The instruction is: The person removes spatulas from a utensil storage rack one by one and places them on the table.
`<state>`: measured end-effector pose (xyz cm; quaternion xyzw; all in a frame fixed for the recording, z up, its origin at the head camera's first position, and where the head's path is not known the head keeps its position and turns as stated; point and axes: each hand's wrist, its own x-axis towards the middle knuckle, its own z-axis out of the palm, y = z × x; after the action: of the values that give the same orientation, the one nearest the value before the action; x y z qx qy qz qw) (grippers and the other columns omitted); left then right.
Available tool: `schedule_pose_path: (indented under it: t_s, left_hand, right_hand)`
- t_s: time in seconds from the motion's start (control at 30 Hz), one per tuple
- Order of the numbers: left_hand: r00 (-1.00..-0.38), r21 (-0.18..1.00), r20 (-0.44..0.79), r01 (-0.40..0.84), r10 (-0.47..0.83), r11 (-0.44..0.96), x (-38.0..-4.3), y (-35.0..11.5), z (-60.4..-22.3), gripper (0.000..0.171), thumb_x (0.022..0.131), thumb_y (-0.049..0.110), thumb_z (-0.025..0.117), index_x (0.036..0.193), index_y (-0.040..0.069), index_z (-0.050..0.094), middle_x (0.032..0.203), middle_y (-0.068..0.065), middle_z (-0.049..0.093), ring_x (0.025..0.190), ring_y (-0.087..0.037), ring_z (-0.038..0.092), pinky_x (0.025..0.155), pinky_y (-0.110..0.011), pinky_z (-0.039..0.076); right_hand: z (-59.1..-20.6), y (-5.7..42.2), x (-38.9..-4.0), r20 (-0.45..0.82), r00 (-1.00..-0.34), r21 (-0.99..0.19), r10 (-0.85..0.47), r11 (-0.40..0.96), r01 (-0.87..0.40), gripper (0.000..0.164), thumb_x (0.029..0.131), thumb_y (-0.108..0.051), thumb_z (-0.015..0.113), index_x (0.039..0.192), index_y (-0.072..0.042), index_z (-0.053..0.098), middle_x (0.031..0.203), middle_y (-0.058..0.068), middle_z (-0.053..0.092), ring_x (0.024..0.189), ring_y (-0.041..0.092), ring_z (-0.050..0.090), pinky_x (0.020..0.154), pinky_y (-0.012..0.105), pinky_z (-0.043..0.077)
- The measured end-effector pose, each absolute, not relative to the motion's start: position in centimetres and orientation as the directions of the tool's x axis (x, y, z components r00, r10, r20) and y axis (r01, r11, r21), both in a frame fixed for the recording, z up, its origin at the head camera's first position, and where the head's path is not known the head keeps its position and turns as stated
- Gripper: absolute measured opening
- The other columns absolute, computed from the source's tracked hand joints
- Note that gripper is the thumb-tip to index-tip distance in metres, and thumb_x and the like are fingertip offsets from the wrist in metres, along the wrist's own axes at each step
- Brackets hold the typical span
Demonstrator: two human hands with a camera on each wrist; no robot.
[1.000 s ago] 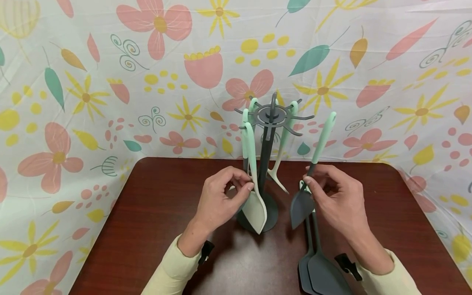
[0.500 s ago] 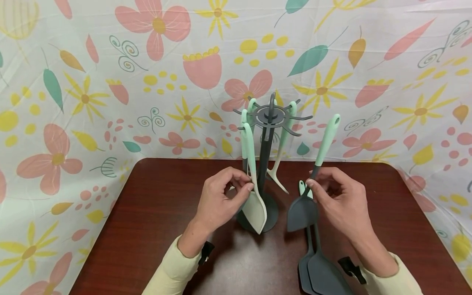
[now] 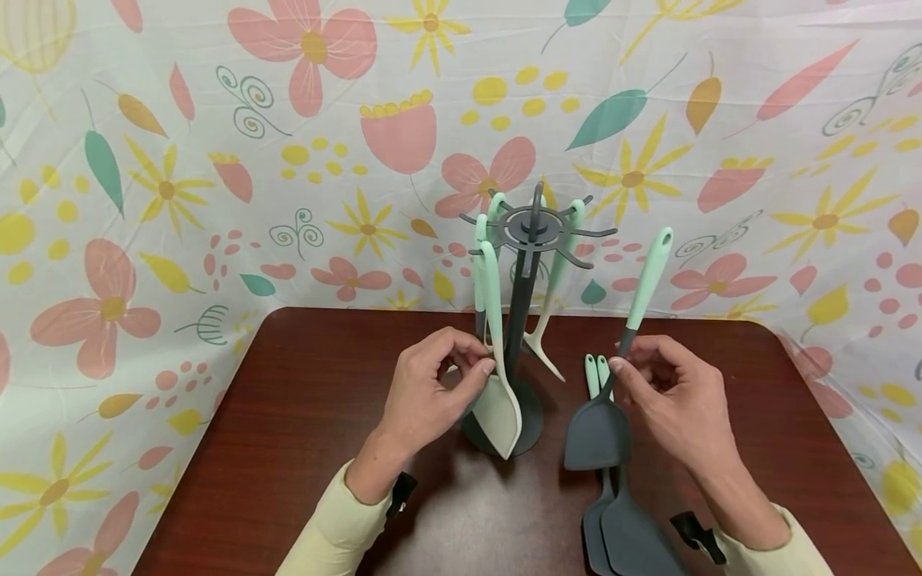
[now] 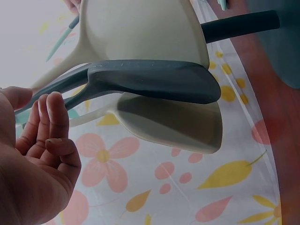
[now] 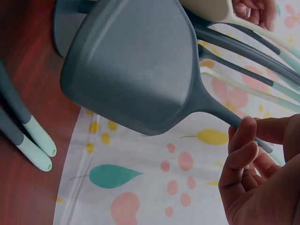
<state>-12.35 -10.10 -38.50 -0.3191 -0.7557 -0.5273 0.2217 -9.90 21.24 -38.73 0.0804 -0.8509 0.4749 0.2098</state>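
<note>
My left hand (image 3: 435, 384) pinches the neck of a cream spatula (image 3: 499, 412) with a mint handle. That spatula hangs from a hook of the grey utensil rack (image 3: 523, 292); its broad blade (image 4: 145, 33) fills the top of the left wrist view. Between the thumb and fingers of my right hand (image 3: 673, 400) is the thin neck of a dark grey spatula (image 3: 598, 436). It is held in the air right of the rack, mint handle up and leaning right, blade down. The right wrist view shows its wide, slightly dished blade (image 5: 136, 65) close up.
Two grey spatulas (image 3: 637, 532) with mint handles lie on the brown table (image 3: 317, 416) below my right hand. Other utensils hang on the rack, among them a cream one (image 3: 542, 344) at the back right. A flower-printed cloth (image 3: 461, 144) stands behind the table.
My right hand has shifted a little right and down with the grey spatula, whose blade has turned to show its broad face. My left hand stays at the cream spatula.
</note>
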Motion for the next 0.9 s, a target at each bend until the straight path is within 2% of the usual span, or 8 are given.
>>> schedule_pose_path:
  t_s: [0.3, 0.5, 0.9]
  left_hand:
    - [-0.694, 0.649, 0.676, 0.720, 0.246, 0.247, -12.3, -10.1, -38.4, 0.010, 0.097, 0.013, 0.078, 0.104, 0.015, 0.072, 0.092, 0.007, 0.068, 0.075, -0.005, 0.062, 0.059, -0.025, 0.051]
    - [-0.691, 0.648, 0.680, 0.723, 0.247, 0.239, -12.3, -10.0, -38.5, 0.010, 0.097, 0.013, 0.078, 0.104, 0.015, 0.071, 0.092, 0.006, 0.068, 0.075, -0.005, 0.063, 0.060, -0.026, 0.052]
    - [-0.692, 0.649, 0.678, 0.722, 0.248, 0.239, -12.4, -10.0, -38.5, 0.010, 0.097, 0.013, 0.078, 0.104, 0.014, 0.072, 0.092, 0.006, 0.068, 0.075, -0.005, 0.063, 0.060, -0.028, 0.053]
  right_hand:
    - [-39.2, 22.0, -9.9, 0.407, -0.912, -0.762, 0.057, 0.571, -0.304, 0.019, 0.094, -0.008, 0.083, 0.110, -0.015, 0.076, 0.084, 0.003, 0.074, 0.056, 0.016, 0.065, 0.049, 0.022, 0.049]
    - [-39.4, 22.7, -9.9, 0.386, -0.922, -0.758, 0.043, 0.584, -0.290, 0.013, 0.096, -0.013, 0.081, 0.107, -0.018, 0.075, 0.083, 0.001, 0.073, 0.056, 0.013, 0.064, 0.048, 0.023, 0.047]
    - [-40.5, 24.1, -9.8, 0.292, -0.956, -0.747, 0.015, 0.627, -0.219, 0.014, 0.099, -0.022, 0.078, 0.108, -0.012, 0.073, 0.082, 0.003, 0.072, 0.056, 0.014, 0.062, 0.049, 0.025, 0.047]
